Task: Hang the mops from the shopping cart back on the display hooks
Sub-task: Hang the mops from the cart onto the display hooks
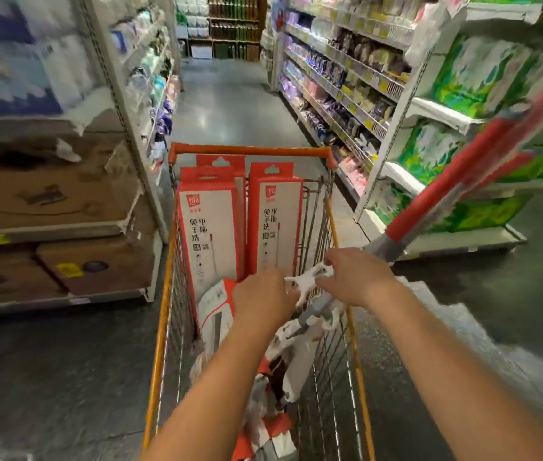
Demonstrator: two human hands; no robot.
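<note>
Standing in shopping cart (250, 149): boxed mops (207, 227) (three upright).

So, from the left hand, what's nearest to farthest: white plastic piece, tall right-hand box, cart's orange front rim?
1. White plastic piece, touching the left hand.
2. Tall right-hand box, standing just ahead.
3. Orange front rim, at the far end.

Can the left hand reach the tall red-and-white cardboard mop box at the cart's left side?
Probably yes: the left hand hovers beside that mop box, nothing between, though its grip holds a white plastic piece.
</note>
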